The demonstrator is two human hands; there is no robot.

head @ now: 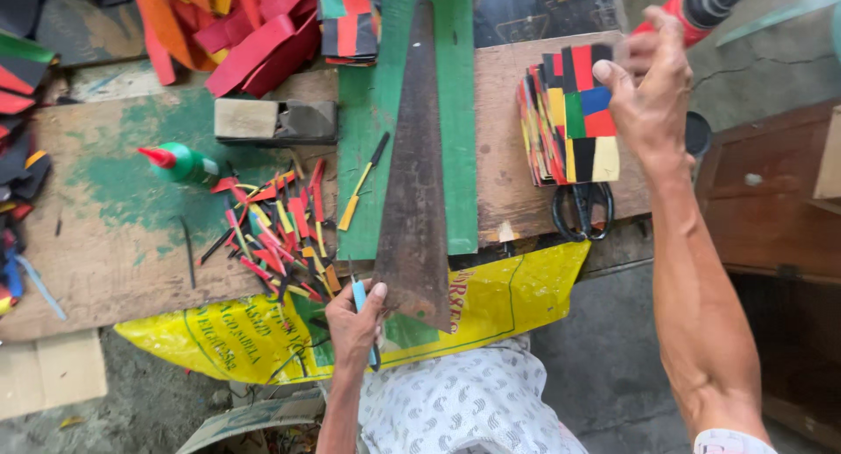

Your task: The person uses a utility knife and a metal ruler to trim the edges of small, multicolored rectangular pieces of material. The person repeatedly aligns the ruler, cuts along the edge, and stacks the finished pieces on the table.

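Left hand: the left hand [353,318] reaches up from the lap with a bent wrist, fingers curled shut round a light blue cutter [362,309], thumb resting at the wide end of the rusty saw blade [413,183].
Beyond the left fingers: a scatter of red, yellow and black strips [280,231] lies on the worn board [114,235]; a green glue bottle with a red tip [180,163] lies further left.
Under the left hand: a yellow printed sack [508,292] hangs over the bench edge.
Right hand: the right hand [648,95] is stretched far forward on a straight forearm, thumb pressed on the upper corner of a patchwork block [574,112], fingers wrapped behind it.
Patchwork block: a stack of red, yellow, green, blue and black squares, standing on edge.
Below the right thumb: black scissors [583,211] lie closed.
Past the right knuckles: a red power tool [701,7].
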